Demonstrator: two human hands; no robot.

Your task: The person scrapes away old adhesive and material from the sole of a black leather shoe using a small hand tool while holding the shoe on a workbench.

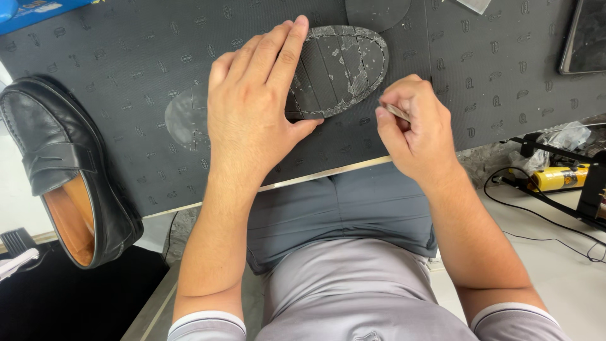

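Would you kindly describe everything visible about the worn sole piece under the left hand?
The worn sole piece is a dark, rubbery forepart with a rounded toe, faint lengthwise grooves and a stitch-like line along its edge. Pale, flaking patches cover much of its surface. It lies flat on the dark patterned rubber sheet, toe pointing up and right. The left hand presses on its near end, covering it; the right hand, pinching a small thin tool, sits beside its edge.

At your 9 o'clock, a black leather loafer (69,170) with a tan lining lies on its side. At 3 o'clock, a pale floor (555,271) carries black cables (536,215) and a yellow tool (558,178). At 11 o'clock sits 1 blue box (31,11); light is even.
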